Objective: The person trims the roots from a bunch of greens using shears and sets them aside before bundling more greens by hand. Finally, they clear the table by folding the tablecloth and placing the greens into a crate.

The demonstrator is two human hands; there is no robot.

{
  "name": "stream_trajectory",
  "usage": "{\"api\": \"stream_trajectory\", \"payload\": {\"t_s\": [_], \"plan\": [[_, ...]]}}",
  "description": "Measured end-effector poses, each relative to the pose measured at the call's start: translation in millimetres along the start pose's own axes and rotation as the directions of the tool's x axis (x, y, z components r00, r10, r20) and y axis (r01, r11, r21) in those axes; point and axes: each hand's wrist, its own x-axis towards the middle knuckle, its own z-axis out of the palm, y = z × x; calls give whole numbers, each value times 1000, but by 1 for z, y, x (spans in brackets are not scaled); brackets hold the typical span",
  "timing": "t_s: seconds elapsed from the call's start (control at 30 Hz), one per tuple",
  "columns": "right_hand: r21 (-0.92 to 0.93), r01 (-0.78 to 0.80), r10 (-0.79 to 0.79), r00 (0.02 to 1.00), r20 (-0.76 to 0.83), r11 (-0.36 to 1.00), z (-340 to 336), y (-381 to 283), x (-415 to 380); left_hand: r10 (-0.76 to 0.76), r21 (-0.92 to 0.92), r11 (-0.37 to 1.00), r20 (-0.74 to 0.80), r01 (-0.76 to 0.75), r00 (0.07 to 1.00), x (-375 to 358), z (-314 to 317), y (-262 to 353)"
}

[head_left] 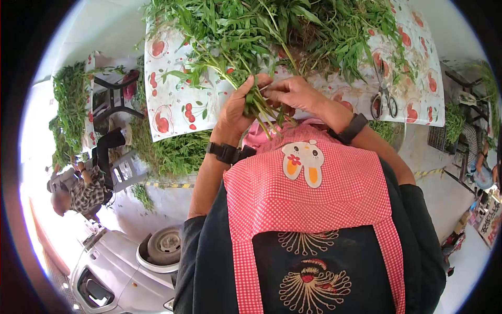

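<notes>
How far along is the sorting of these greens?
Done: a heap of greens lies below the table edge. In hand: the left hand grips a small bunch of stems while the right hand picks at it. Left: a big pile covers the tablecloth; scissors lie unused.

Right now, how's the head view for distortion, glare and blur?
Head view: strong fisheye, black corners, table edges bowed. Floor at far left blown out by glare. Both hands, left hand and right hand, and the stems are evenly lit and sharp; the person at the rim is smeared.
</notes>
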Motion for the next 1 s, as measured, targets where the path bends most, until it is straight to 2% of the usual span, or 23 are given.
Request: {"api": "stream_trajectory", "payload": {"t_s": [0.07, 0.13, 0.2, 0.27, 0.33, 0.4, 0.63, 0.73, 0.8, 0.83, 0.9, 0.93, 1.0], "plan": [[-22, 27, -26, 999, 19, 999, 0, 12, 6, -11, -15, 1000, -36, 11, 999, 2, -3, -2], [-37, 97, -96, 995, 26, 995, 1, 14, 9, -32, -63, 997, -2, 32, 999, 0, -3, -1], [-6, 91, -92, 996, -23, 996, 0, 12, 9, -44, -65, 997, -46, 41, 998, -6, -3, 1], [81, -19, 21, 1000, -23, 997, -6, 7, 7, -54, -64, 997, -83, 49, 995, -7, -7, 1], [103, -40, 43, 999, -23, 994, -4, 6, 6, -55, -52, 997, -104, 50, 993, -6, -12, 0], [204, -85, 84, 996, 12, 975, -1, 4, 0, -44, -57, 998, -106, 38, 993, -5, -16, -2], [185, -100, 86, 993, 82, 978, 6, 5, -4, 4, -89, 996, -61, -10, 998, -2, -14, -4], [84, -143, 138, 989, 62, 986, 11, 2, -4, 6, -108, 994, -27, -9, 1000, -2, -9, -6], [-265, 92, -100, 995, -17, 960, 14, 7, 1, 6, -115, 993, -25, -9, 1000, -3, 1, -6], [-262, 92, -100, 995, -19, 961, 15, 9, 2, 7, -123, 992, -24, -10, 1000, -4, 4, -6], [-441, 327, -396, 915, -72, 836, 14, 13, 4, 12, -81, 997, -53, -16, 999, -5, 0, -6], [-440, 329, -398, 914, -73, 836, 10, 16, 7, 21, -42, 999, -83, -25, 996, -5, -3, -5], [-278, 238, -276, 955, -107, 931, 2, 17, 7, 22, 35, 999, -133, -17, 991, -8, -7, -4]]}}
